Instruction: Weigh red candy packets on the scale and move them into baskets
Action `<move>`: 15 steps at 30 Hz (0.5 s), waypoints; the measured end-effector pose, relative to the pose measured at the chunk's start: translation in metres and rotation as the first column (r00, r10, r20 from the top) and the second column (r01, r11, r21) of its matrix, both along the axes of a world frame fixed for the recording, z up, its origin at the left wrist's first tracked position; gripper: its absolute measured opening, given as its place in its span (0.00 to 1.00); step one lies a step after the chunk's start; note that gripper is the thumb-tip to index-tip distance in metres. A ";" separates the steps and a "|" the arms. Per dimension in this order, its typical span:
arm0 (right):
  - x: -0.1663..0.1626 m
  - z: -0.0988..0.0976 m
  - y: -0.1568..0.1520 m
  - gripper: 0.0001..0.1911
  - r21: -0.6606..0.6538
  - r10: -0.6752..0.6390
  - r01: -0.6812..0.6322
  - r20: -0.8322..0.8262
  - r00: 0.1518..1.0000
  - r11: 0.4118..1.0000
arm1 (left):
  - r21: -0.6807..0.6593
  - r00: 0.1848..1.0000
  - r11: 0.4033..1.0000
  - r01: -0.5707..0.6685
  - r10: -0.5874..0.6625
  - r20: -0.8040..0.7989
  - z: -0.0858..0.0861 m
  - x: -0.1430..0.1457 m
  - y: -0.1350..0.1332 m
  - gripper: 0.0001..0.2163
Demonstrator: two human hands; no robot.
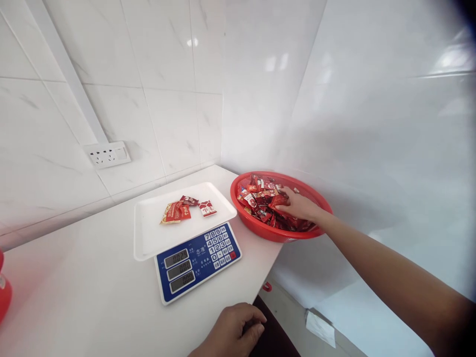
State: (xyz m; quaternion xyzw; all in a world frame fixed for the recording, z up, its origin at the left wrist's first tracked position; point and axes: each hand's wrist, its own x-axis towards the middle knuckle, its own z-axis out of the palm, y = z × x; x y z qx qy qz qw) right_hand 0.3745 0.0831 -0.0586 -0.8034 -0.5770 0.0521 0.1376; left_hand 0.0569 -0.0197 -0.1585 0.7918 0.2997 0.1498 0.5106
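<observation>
My right hand [297,204] reaches into a red plastic basket [260,229] heaped with small wrapped snack packets. Its fingers close on a red snack packet [278,201] at the top of the heap; the fingertips are partly hidden. Near the table's front edge, my left hand [238,329] rests loosely curled, thumb close to the forefinger, with nothing seen in it. Between wall and hand stands a digital scale [199,263] with a blue keypad panel. On its white tray [148,238] lie several packets: an orange-red one [173,212], a dark red one [189,200] and a white-and-red one [207,208].
The white table [111,302] meets a tiled wall with a socket [107,154]. A pale panel [372,148] rises behind the basket, which overhangs the table's right edge. A red object [4,292] shows at the far left. On the floor lies a white piece [320,328].
</observation>
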 end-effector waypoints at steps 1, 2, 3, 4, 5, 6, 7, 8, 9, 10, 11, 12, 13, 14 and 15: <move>0.002 -0.001 0.000 0.37 -0.005 0.012 -0.012 0.087 0.996 1.000 | 0.004 1.000 1.000 -0.003 0.003 0.001 -0.001 0.000 0.000 0.10; 0.003 -0.003 -0.001 0.38 -0.021 0.025 -0.022 0.142 0.990 1.000 | 0.008 1.000 1.000 -0.007 0.007 0.001 -0.002 0.000 0.000 0.10; 0.004 -0.004 0.000 0.39 -0.045 0.041 -0.034 0.164 0.986 0.998 | 0.010 1.000 1.000 -0.008 0.008 0.003 -0.002 0.000 0.000 0.10; 0.003 -0.006 0.000 0.39 -0.069 0.060 -0.050 0.160 0.985 0.996 | 0.010 1.000 1.000 -0.007 0.007 0.006 -0.003 0.000 0.000 0.10; 0.002 -0.007 0.000 0.39 -0.084 0.075 -0.064 0.140 0.987 0.994 | 0.008 1.000 1.000 -0.004 0.004 0.008 -0.002 0.000 -0.001 0.10; 0.001 -0.008 0.001 0.38 -0.085 0.079 -0.070 0.110 0.991 0.994 | 0.005 1.000 1.000 0.000 0.000 0.007 -0.002 0.000 -0.001 0.10; -0.001 -0.008 0.001 0.36 -0.070 0.072 -0.067 0.080 0.994 0.995 | 0.003 1.000 1.000 0.004 -0.004 0.003 -0.001 0.001 -0.001 0.10; -0.003 -0.008 0.001 0.33 -0.044 0.059 -0.057 0.055 0.997 0.997 | 0.003 1.000 1.000 0.006 -0.006 -0.003 0.001 0.001 -0.001 0.10; -0.005 -0.007 0.000 0.31 -0.013 0.045 -0.045 0.040 0.998 0.999 | 0.004 1.000 1.000 0.005 -0.005 -0.008 0.002 0.001 -0.002 0.11; -0.007 -0.005 0.000 0.28 0.016 0.032 -0.032 0.033 0.999 0.999 | 0.004 1.000 1.000 0.002 -0.002 -0.011 0.004 0.000 -0.002 0.11; -0.008 -0.002 -0.002 0.27 0.045 0.022 -0.023 0.030 0.999 0.999 | 0.004 1.000 1.000 -0.003 0.003 -0.014 0.006 0.000 -0.003 0.11; -0.010 0.002 -0.003 0.25 0.074 0.017 -0.019 0.029 0.999 0.997 | 0.000 1.000 1.000 -0.007 0.007 -0.015 0.008 -0.001 -0.004 0.11; -0.011 0.007 -0.005 0.24 0.102 0.013 -0.016 0.025 1.000 0.995 | -0.006 1.000 1.000 -0.011 0.011 -0.017 0.010 -0.001 -0.004 0.11; -0.013 0.012 -0.007 0.22 0.131 0.012 -0.014 0.019 1.000 0.991 | -0.014 1.000 1.000 -0.012 0.012 -0.017 0.012 -0.002 -0.005 0.11; -0.015 0.017 -0.008 0.20 0.154 0.014 -0.016 0.012 1.000 0.988 | -0.021 1.000 1.000 -0.009 0.009 -0.016 0.014 -0.003 -0.005 0.11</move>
